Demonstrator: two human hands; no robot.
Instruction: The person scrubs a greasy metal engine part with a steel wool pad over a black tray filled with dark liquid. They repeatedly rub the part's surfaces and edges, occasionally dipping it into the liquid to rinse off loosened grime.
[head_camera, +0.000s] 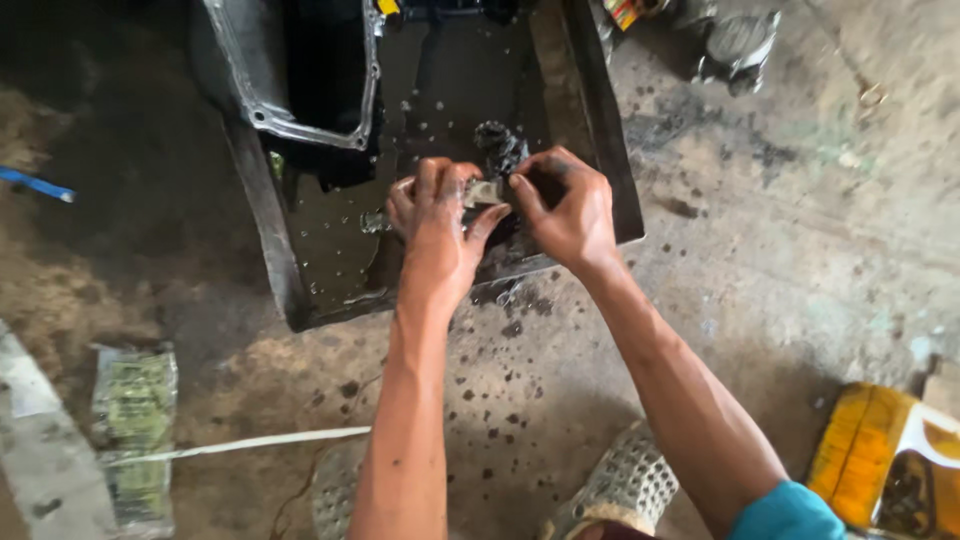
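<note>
Two hands over a dark metal tray (290, 270), centre of frame, both gripping one small grey metal part (484, 192). Left hand (435, 225): fingers curled tight round the part's left end, thumb pressed against its underside. Right hand (570, 205): thumb and fingertips pinched on the part's right end, palm down. Part held just above the tray's near edge, oily, exact shape hard to tell.

Tray contents: thin black oily liquid with pale droplets across the floor; dark gear-like piece (498, 145) sitting in the liquid just beyond the hands; short metal stub (374, 221) showing left of the left hand, can't tell if joined to the held part. Grey pan-shaped metal cover (270, 75) with bolt-hole flange leaning over the tray's upper-left corner, black inside.

Surroundings: stained concrete floor (800, 260), oil spots near the tray's near edge. Yellow plastic jerrycan (870, 455) with white cut opening, lower right, dark stuff inside, can't tell what. Clear plastic packet (135, 420) with greenish contents, lower left, white strap (240, 443) running from it toward the left forearm. Blue strip (35, 184) at left edge. Grey metal component (740, 45) upper right, well apart from the tray. Perforated sandals (625, 480) at bottom centre, between the forearms. Nothing between hands and tray.
</note>
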